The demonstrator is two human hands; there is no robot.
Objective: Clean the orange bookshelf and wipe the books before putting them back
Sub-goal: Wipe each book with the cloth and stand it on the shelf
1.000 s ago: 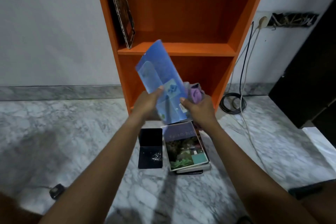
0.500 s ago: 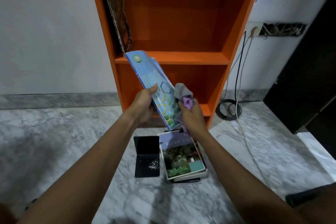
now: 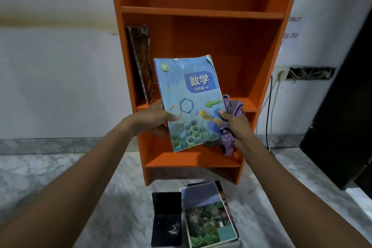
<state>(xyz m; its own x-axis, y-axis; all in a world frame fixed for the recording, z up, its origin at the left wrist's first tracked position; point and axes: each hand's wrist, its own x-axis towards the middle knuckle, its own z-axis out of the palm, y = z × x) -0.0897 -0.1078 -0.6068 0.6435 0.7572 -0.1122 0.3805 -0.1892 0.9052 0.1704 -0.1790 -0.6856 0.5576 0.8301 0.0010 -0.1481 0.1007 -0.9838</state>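
Blue maths textbook (image 3: 191, 102) held upright in front of orange bookshelf (image 3: 201, 13), middle compartment. Left hand (image 3: 153, 121) grips its left edge; right hand (image 3: 237, 127) pinches the right edge while clutching a purple-grey cloth (image 3: 233, 106). Risk: bunched cloth weakens that grip, so the book could drop onto the floor stack (image 3: 209, 215). Cover worn, top corner frayed, hexagon pattern, Chinese title.

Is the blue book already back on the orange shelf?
No, the left hand and right hand hold the blue book up in front of the bookshelf.
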